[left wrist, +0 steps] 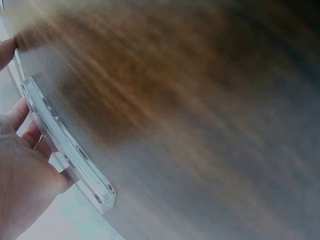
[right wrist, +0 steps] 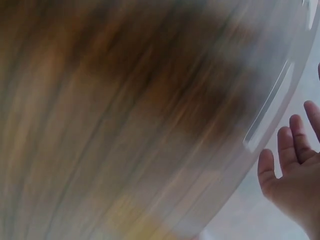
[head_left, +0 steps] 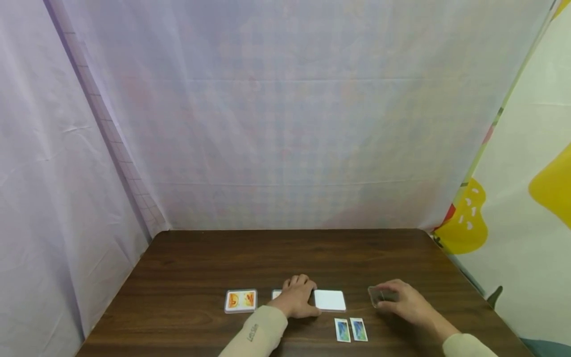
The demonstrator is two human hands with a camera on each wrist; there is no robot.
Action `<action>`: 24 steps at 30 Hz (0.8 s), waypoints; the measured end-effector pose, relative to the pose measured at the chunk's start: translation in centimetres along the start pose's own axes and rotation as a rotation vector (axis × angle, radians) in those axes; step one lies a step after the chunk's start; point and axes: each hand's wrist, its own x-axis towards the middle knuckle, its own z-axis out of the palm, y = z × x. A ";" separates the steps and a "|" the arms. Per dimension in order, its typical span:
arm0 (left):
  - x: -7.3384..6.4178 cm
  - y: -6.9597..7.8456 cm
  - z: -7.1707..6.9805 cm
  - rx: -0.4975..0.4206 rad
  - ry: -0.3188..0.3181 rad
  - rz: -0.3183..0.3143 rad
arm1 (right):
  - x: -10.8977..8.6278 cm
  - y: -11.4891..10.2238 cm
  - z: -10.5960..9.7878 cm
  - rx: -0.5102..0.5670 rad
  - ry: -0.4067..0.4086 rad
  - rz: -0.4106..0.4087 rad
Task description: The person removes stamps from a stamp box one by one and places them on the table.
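In the head view my left hand (head_left: pixel 296 298) reaches over the middle clear case (head_left: pixel 276 294) and mostly hides it. Its thumb and forefinger hold the left end of a flat clear case with a white face (head_left: pixel 330 300). My right hand (head_left: pixel 407 301), to the right, pinches a clear plastic piece (head_left: pixel 374 296) between thumb and fingers. The right wrist view shows only some outstretched fingers (right wrist: pixel 288 150) of that hand. Two small landscape pictures (head_left: pixel 342 330) lie in front of the white-faced case.
At left on the dark wood table (head_left: pixel 187 267) lies another clear case with an orange picture (head_left: pixel 241 301). A pale curtain (head_left: pixel 285 124) hangs behind the table. A patterned cloth (head_left: pixel 526 208) hangs at the right.
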 end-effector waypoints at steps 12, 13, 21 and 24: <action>-0.1 0.1 -0.4 0.013 -0.015 -0.003 | 0.7 2.7 -1.7 -0.027 -0.082 -0.077; -0.1 0.1 -0.4 0.015 -0.012 -0.002 | 0.7 2.8 -1.7 -0.038 -0.079 -0.081; -0.1 0.2 -0.3 0.021 0.002 -0.005 | 0.8 3.8 -1.9 -0.042 -0.089 -0.072; 0.0 0.1 -0.2 0.022 0.002 -0.005 | 0.8 3.9 -2.0 -0.037 -0.105 -0.065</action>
